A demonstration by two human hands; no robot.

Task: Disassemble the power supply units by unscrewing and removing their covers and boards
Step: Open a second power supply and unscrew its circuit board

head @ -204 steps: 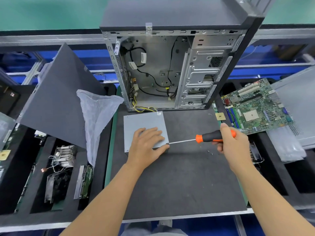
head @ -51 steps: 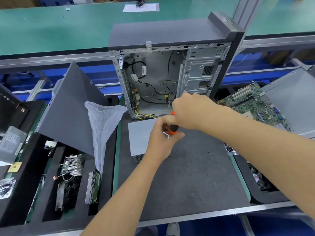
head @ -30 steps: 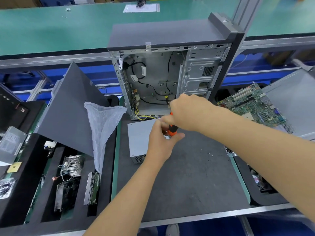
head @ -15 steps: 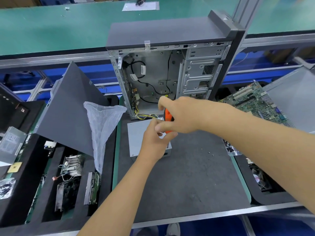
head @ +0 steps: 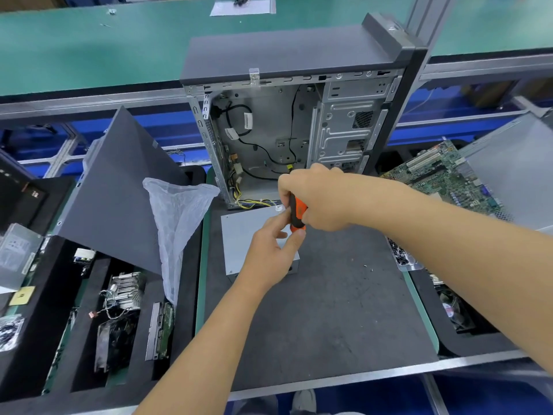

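The right hand (head: 321,202) grips the orange-and-black screwdriver (head: 296,213) upright over the flat grey metal power supply box (head: 253,235). The left hand (head: 273,250) pinches its lower handle. Best keep the tip square in the screw, which is hidden, and press down firmly.

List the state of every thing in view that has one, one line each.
Power supply unit: lying flat on the mat, cover on.
Screwdriver: upright, tip down on the unit.
Right hand: grips the screwdriver handle.
Left hand: fingers at the screwdriver's lower end.
Computer case: upright, side open, stripped to loose cables.
Side panel: removed, leaning tilted.
Motherboard: out of the case, lying tilted.
Plastic bag: draped, open.
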